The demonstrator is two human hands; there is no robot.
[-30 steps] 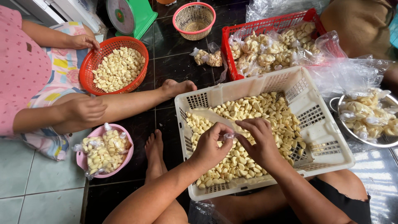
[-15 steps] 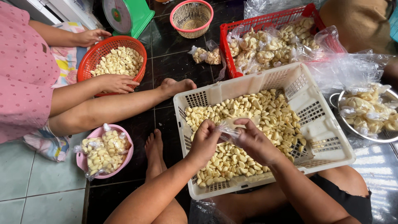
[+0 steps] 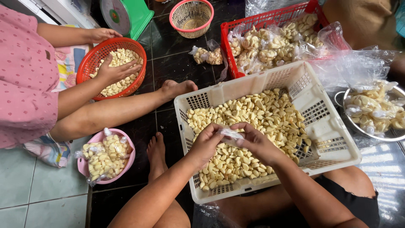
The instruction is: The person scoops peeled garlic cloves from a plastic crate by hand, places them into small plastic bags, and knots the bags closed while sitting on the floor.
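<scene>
— What have we got in our hands here?

— We hold a small clear plastic bag (image 3: pixel 230 134) between them, just over the garlic cloves (image 3: pixel 249 126) in the cream crate (image 3: pixel 333 131). Our left hand (image 3: pixel 207 141) pinches the bag's left edge with curled fingers, and our right hand (image 3: pixel 257 141) grips its right side, thumb and fingers closed on the film. The two hands nearly touch.

— And where does the crate sit?

— Right in front of us, over our lap, on the dark tiled floor (image 3: pixel 168 55). It is about half full of peeled cloves.

— What do we see around it?

— Far behind it stands a red crate (image 3: pixel 270 19) full of bagged cloves, with one filled bag (image 3: pixel 206 55) lying on the floor to its left. To the right, a metal strainer (image 3: pixel 390 133) holds more bags. On the left a person in a pink shirt (image 3: pixel 23 80) has one hand (image 3: pixel 112 71) spread in the cloves of a red round basket (image 3: pixel 95 57), the other hand (image 3: pixel 99 34) at its far rim. Near that person's knee is a pink bowl (image 3: pixel 122 166) with filled bags. Farther off we see a green scale (image 3: pixel 126 14) and a pink basket (image 3: pixel 192 17).
</scene>
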